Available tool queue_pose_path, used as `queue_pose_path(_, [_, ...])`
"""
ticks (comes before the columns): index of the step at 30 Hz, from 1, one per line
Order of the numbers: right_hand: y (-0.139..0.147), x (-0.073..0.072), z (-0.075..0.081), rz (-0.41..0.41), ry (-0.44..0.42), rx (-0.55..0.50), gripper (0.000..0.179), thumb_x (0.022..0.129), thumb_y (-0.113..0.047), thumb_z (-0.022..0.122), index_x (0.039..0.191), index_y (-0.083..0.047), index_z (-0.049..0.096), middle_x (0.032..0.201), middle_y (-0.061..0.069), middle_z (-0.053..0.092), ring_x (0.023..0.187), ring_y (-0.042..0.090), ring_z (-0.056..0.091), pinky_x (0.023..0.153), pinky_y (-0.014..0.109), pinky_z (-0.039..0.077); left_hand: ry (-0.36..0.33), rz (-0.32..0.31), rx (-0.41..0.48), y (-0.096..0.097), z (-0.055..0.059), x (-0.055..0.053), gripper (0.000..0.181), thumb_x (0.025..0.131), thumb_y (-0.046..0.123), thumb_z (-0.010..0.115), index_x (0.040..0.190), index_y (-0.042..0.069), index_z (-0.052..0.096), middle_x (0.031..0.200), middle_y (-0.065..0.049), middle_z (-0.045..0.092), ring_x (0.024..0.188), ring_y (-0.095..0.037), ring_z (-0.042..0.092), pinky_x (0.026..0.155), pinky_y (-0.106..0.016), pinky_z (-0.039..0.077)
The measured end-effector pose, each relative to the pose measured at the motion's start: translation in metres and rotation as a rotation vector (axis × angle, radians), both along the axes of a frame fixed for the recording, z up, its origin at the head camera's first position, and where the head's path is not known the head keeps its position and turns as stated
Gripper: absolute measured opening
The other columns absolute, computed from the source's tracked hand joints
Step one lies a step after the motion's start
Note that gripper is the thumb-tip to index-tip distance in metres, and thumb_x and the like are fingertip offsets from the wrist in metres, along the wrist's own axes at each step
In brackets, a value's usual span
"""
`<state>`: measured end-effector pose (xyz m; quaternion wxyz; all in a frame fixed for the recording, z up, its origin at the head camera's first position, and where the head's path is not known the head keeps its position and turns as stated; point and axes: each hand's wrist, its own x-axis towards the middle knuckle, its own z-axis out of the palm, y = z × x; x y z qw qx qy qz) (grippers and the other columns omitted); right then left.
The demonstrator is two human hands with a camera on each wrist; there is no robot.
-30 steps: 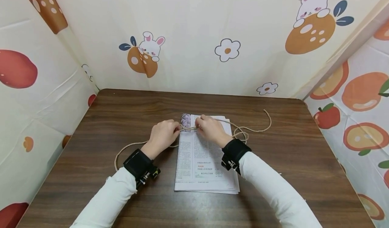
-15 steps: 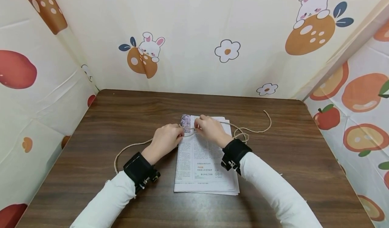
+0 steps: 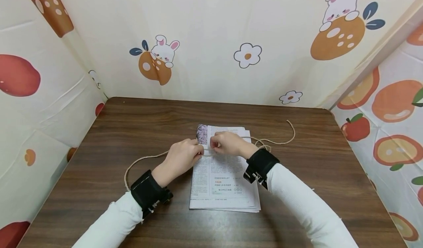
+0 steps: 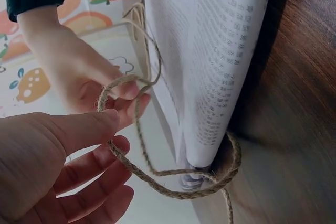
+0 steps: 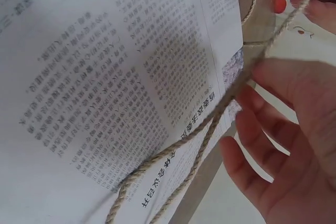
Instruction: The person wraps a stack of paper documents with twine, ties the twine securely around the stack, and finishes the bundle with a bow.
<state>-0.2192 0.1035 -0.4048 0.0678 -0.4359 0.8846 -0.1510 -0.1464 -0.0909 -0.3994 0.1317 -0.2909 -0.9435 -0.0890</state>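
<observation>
A folded newspaper stack (image 3: 228, 183) lies on the table, and a thin twine rope (image 4: 181, 194) crosses its upper part and passes around its left edge. My left hand (image 3: 183, 156) is at the stack's upper left edge, pinching the rope between thumb and index finger. In the left wrist view the rope makes a loop there. My right hand (image 3: 229, 144), above the upper part of the newspaper, pinches the rope near the left hand. In the right wrist view, rope strands (image 5: 199, 124) run from the right fingers across the printed page. The rope crossing between the fingers is partly hidden.
One rope tail curves over the brown wooden table (image 3: 132, 211) at left; another lies loosely coiled at right, beyond the stack. A patterned curtain (image 3: 205, 57) hangs behind the table and at both sides. Black camera straps (image 3: 150, 189) are on both wrists.
Both hands have shifted slightly toward the body, bringing the rope between them lower on the newspaper. My right wrist has turned and moved a little right. The newspaper stays in place.
</observation>
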Motion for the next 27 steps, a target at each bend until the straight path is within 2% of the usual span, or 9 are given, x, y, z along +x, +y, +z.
queue_pose_path(4, [0.001, 0.002, -0.001, 0.016, -0.031, 0.011, 0.008, 0.083, -0.008, 0.061, 0.08, -0.014, 0.062, 0.082, -0.001, 0.059, 0.072, 0.01, 0.054, 0.066, 0.025, 0.044, 0.029, -0.01, 0.011, 0.0, 0.002, 0.0, 0.006, 0.076, 0.016, 0.073, 0.076, 0.018, 0.068, 0.072, 0.004, 0.058, 0.061, -0.01, 0.053, 0.049, -0.023, 0.041])
queue_pose_path(9, [0.003, 0.003, -0.002, 0.001, 0.013, -0.036, 0.007, 0.084, -0.008, 0.061, 0.082, -0.013, 0.064, 0.082, -0.001, 0.059, 0.069, 0.009, 0.052, 0.063, 0.024, 0.043, 0.021, 0.007, 0.034, -0.002, 0.003, -0.003, 0.005, 0.077, 0.015, 0.073, 0.077, 0.018, 0.068, 0.073, 0.004, 0.06, 0.062, -0.01, 0.054, 0.049, -0.024, 0.042])
queue_pose_path(18, [0.01, 0.005, -0.001, -0.115, 0.109, -0.068, 0.002, 0.086, -0.014, 0.064, 0.086, -0.012, 0.065, 0.083, -0.002, 0.059, 0.07, 0.009, 0.053, 0.061, 0.024, 0.044, -0.044, 0.09, 0.128, -0.012, 0.002, -0.014, 0.004, 0.078, 0.014, 0.072, 0.082, 0.013, 0.07, 0.072, 0.003, 0.059, 0.058, -0.01, 0.051, 0.05, -0.026, 0.042])
queue_pose_path(22, [0.011, 0.008, -0.003, -0.097, 0.137, -0.079, 0.003, 0.083, -0.013, 0.066, 0.086, -0.013, 0.064, 0.082, -0.002, 0.059, 0.07, 0.009, 0.053, 0.062, 0.024, 0.044, -0.078, 0.117, 0.174, -0.016, -0.001, -0.018, 0.006, 0.078, 0.012, 0.072, 0.084, 0.012, 0.071, 0.073, 0.002, 0.059, 0.056, -0.01, 0.048, 0.048, -0.025, 0.039])
queue_pose_path(27, [0.006, 0.014, -0.007, -0.05, 0.134, -0.057, 0.005, 0.084, -0.011, 0.065, 0.089, -0.013, 0.065, 0.084, -0.002, 0.06, 0.073, 0.01, 0.057, 0.065, 0.025, 0.047, -0.132, 0.16, 0.197, -0.021, -0.007, -0.023, 0.005, 0.08, 0.014, 0.071, 0.084, 0.012, 0.071, 0.075, 0.001, 0.061, 0.057, -0.011, 0.05, 0.049, -0.026, 0.039])
